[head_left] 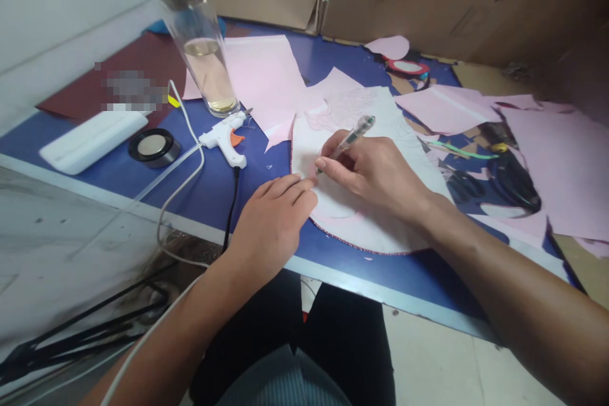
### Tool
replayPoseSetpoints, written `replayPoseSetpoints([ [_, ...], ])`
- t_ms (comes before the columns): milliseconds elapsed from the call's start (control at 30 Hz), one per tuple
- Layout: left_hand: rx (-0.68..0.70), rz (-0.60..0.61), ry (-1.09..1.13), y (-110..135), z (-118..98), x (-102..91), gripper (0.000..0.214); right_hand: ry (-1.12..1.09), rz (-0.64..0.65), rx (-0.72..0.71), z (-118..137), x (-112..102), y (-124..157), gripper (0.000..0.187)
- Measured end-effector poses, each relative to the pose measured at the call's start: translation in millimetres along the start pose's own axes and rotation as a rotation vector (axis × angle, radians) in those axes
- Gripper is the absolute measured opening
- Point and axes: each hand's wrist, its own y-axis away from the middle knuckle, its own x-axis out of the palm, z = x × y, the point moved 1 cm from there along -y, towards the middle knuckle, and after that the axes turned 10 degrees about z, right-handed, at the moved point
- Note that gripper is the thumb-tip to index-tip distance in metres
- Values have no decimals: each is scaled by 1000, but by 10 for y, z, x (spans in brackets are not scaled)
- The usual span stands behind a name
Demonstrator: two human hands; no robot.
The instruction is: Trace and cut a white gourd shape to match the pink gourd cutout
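Note:
My right hand [371, 171] grips a clear pen [354, 134], its tip down on a white rounded paper shape [380, 228] with a red dotted edge. That shape lies on the blue table [209, 184]. My left hand [273, 216] rests flat beside it, fingers together and stretched, fingertips pressing the shape's left edge close to the pen tip. Faint pencil lines show on the paper above my right hand.
A white glue gun [223, 137] with a black cord lies left of the paper. Behind it stand a tall glass jar [202, 44], a black round tin [153, 147] and a white box [92, 139]. Pink sheets [561, 152] and cardboard boxes [451, 0] fill the back and right.

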Motion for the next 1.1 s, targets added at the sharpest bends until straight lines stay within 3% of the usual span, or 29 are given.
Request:
replayPoseSetpoints([
  [1100,-10,12,-20,-6,-10,-19,39,-8,36,-3,59,-17,77,22],
])
